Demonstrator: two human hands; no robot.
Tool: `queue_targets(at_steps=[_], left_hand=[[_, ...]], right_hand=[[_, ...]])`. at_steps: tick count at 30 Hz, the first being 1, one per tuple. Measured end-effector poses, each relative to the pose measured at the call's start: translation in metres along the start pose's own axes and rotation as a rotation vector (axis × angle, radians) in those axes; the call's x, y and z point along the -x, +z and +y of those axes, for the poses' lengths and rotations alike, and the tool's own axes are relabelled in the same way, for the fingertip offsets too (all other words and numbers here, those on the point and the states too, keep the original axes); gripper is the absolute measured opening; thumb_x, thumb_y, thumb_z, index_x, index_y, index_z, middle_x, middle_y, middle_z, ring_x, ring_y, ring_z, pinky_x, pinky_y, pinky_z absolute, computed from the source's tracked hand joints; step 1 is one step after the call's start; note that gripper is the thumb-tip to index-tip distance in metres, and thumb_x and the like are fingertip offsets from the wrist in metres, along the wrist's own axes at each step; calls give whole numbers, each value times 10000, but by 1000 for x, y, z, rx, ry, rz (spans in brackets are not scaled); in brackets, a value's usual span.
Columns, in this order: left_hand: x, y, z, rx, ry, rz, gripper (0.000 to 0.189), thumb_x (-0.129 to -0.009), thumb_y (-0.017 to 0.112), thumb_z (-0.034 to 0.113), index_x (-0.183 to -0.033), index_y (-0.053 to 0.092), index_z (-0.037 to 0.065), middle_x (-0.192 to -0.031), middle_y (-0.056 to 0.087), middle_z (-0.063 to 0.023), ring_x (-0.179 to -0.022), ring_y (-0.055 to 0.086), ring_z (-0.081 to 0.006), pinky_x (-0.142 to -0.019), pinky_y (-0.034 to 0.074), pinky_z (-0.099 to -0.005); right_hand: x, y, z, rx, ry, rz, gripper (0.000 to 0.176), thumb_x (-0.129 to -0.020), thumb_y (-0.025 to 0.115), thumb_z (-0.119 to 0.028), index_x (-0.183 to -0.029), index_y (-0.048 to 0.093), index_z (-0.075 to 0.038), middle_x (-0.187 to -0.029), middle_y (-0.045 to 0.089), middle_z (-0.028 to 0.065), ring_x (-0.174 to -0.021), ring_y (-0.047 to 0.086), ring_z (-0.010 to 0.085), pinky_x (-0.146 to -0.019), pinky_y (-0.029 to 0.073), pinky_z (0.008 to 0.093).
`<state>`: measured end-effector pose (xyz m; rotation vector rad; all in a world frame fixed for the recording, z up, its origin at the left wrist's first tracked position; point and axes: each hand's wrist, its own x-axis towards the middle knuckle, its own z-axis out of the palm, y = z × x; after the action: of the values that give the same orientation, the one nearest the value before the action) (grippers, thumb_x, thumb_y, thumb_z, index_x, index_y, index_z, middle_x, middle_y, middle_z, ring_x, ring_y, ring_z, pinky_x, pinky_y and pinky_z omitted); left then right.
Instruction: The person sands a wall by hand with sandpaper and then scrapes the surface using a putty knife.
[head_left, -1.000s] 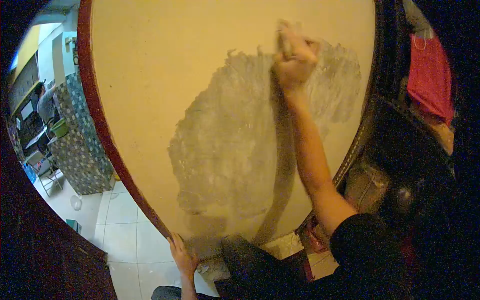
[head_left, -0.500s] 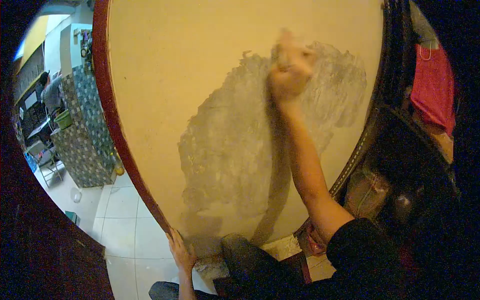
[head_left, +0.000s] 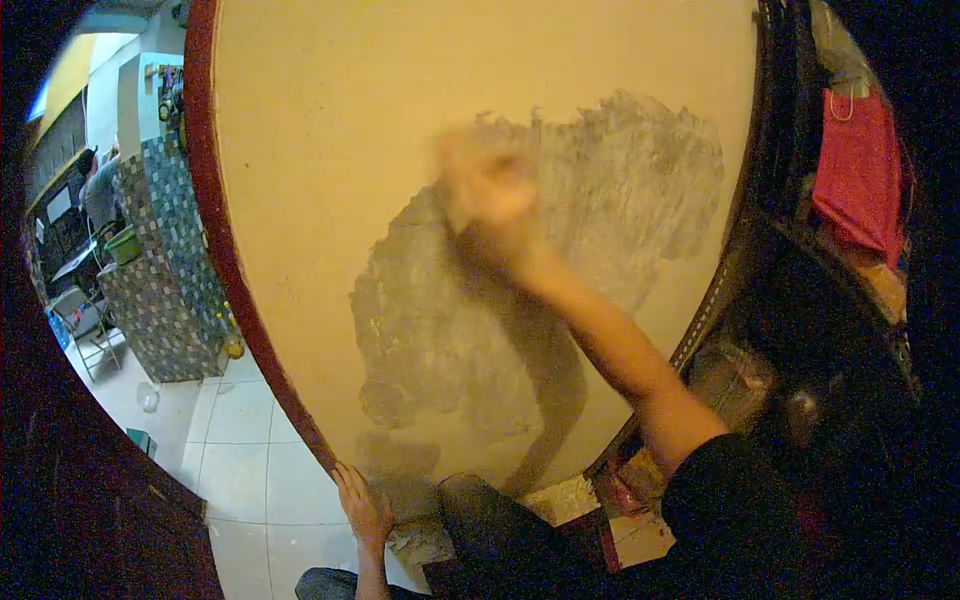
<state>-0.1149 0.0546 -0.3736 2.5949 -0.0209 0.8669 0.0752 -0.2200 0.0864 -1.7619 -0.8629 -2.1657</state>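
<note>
Cream-coloured wall (head_left: 480,60) fills the middle of the view, and a dark red trim (head_left: 218,225) borders its left side. Beyond this trim, a mosaic-tiled partition (head_left: 160,290) rises from a floor (head_left: 235,475) of pale tiles; behind it, another person (head_left: 100,195) is near a green basin (head_left: 122,245). On the other side of the view hangs a red cloth item (head_left: 858,170).

On the wall there is 1 large grey patch (head_left: 620,200), wide and irregular, with ragged edges and a streaked, uneven surface. It covers much of the central part, and its right portion comes near the dark border at that side. Cream surface is visible above it, to its left and in a band below it. By my judgement, the work on this middle zone is well advanced, but the edges look rough and not completed. Whether the cream areas also need work, the view does not tell.

The right hand (head_left: 490,190) is at the upper left edge of the patch, its arm stretched across the grey. The fingers seem bent, but the hand is strongly blurred, so I cannot tell if it grips something or is empty. The left hand (head_left: 365,510) rests with extended fingers against the lower end of the trim, not closed around any tool.
</note>
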Motion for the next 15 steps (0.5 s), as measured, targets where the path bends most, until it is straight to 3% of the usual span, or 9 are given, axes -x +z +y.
queue_targets(at_steps=[4, 5, 8, 15], left_hand=[[3, -12, -1, 49, -46, 0, 915, -721, 699, 126, -1454, 186, -68, -1531, 164, -271, -1411, 139, -464, -1148, 198, -501], [1, -20, 2, 36, -83, -47, 916, -719, 701, 119, -1454, 189, -69, -1529, 166, -275, -1413, 140, -458, -1147, 201, -498], [4, -21, -6, 9, -146, -75, 918, -716, 707, 114, -1455, 195, -73, -1526, 169, -281, -1416, 142, -448, -1147, 208, -490], [1, -13, -3, 67, -122, -24, 870, -755, 662, 137, -1452, 193, -89, -1522, 170, -289, -1412, 143, -458, -1138, 222, -500]], right_hand=[[30, 15, -23, 108, -802, 36, 402, -828, 515, -33, -1219, 606, -37, -851, 670, 158, -583, 574, 251, -507, 448, 368], [16, 9, -13, 97, -800, 52, 402, -828, 515, -33, -1219, 606, -37, -851, 670, 158, -583, 574, 251, -507, 448, 368], [-55, -43, 55, 275, -152, 162, 397, -818, 551, -56, -1202, 644, -81, -1104, 691, 119, -738, 658, 198, -736, 464, 340], [13, -2, -55, 25, -230, -144, 363, -835, 568, -88, -1188, 647, -57, -1208, 649, 114, -755, 638, 177, -812, 429, 329]])
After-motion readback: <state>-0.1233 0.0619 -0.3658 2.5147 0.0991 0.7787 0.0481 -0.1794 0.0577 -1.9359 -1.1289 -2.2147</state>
